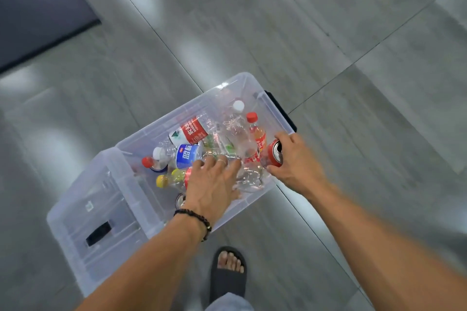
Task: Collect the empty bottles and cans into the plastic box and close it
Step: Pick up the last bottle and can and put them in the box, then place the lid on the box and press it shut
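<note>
A clear plastic box (156, 121) stands open on the floor with several empty bottles lying in it, among them a blue-label bottle (185, 155), a red-label bottle (192, 131) and a yellow-cap bottle (168, 179). My right hand (294, 161) holds a red can (273, 155) just inside the box's right rim. Over the bottles in the near part of the box hovers my left hand (212, 187), fingers spread; whether it touches them is unclear. Under its wrist a second can (180, 200) peeks out.
The clear lid (96, 209) with a black latch lies flat against the box's left side. My foot in a black slipper (228, 272) stands just below the box. Grey tiled floor lies all around, with a dark mat (38, 12) at the upper left.
</note>
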